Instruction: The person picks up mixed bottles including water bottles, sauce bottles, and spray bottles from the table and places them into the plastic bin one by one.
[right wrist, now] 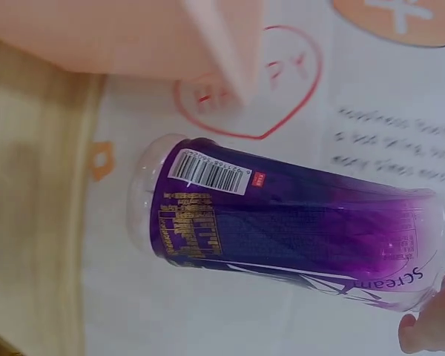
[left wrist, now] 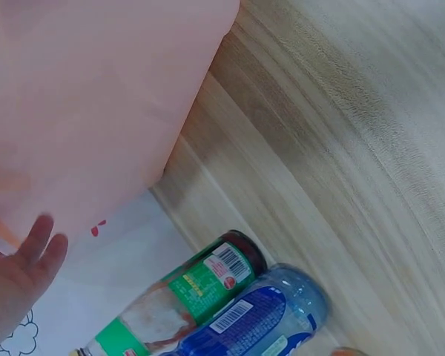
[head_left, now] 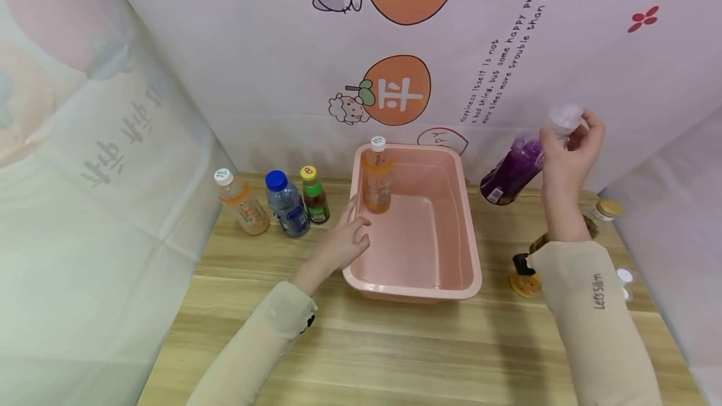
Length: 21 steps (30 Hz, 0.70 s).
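Observation:
My right hand (head_left: 571, 152) grips a purple drink bottle (head_left: 514, 169) near its white cap (head_left: 566, 116). The bottle hangs tilted in the air to the right of a pink plastic basin (head_left: 472, 249); its barcode and dark purple label show in the right wrist view. At the basin's left rim is my left hand (head_left: 345, 240), fingers loosely bent and holding nothing; whether it touches the rim I cannot tell. Inside the basin, by its back left corner, an orange-labelled bottle (head_left: 378, 180) with a white cap stands upright.
Left of the basin stand another orange-labelled bottle (head_left: 242, 202), a blue-capped bottle (head_left: 287, 204) and a green-labelled sauce bottle (head_left: 314, 196). Right of it, a gold-lidded jar (head_left: 608, 209) and a yellow-orange round item (head_left: 525, 284) sit partly behind my right arm. A printed cloth hangs behind.

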Available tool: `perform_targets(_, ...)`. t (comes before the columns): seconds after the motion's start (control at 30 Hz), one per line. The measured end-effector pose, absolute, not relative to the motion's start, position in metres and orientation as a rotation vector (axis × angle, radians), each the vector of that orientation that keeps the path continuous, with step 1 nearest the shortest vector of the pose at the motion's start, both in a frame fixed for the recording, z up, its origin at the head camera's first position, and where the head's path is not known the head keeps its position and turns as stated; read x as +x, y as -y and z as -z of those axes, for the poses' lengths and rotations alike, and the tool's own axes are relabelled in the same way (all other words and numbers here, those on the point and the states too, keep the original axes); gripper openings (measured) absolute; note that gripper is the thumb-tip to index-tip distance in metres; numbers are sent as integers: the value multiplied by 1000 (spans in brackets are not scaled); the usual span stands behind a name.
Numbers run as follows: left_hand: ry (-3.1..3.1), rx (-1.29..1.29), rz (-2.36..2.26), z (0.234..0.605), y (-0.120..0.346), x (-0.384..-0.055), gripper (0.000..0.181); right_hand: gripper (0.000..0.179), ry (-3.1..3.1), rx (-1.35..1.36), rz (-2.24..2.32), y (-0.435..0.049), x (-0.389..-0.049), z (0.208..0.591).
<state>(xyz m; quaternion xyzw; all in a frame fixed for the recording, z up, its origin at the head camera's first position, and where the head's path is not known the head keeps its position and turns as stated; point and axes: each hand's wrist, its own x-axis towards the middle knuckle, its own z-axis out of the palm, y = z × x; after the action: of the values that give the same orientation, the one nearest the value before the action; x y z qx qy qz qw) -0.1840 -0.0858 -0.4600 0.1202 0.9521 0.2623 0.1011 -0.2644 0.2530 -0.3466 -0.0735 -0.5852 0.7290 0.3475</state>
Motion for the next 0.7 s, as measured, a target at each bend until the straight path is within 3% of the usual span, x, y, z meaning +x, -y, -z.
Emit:
perform_targets(0.33, -2960, 421, -692, 457, 86, -181, 43, 59, 1480, -107, -2006, -225, -253, 313)
perform_targets(0.7, -2870, 357, -832, 459, 86, -180, 37, 57, 1593, 5, -2069, -188, -252, 303)
